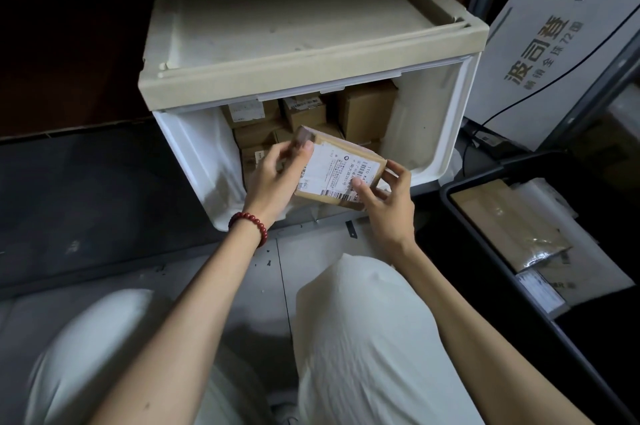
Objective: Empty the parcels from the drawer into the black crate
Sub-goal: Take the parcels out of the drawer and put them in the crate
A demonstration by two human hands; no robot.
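Observation:
A white drawer unit point(440, 119) stands on the floor with its front open, and several brown cardboard parcels point(367, 106) are stacked inside. In front of the opening, both hands hold a flat brown parcel point(341, 168) with a white shipping label on top. My left hand point(273, 178), with a red bead bracelet on the wrist, grips its left end. My right hand point(388, 199) pinches its right lower corner. The black crate point(460, 213) sits at the right on the floor, with brown and white parcels lying in it.
A large white carton with dark printed characters point(554, 54) leans behind the crate, a black cable running across it. A metal shelf post point(588, 92) rises at the right. My knees in pale trousers fill the foreground. Dark floor lies to the left of the drawer.

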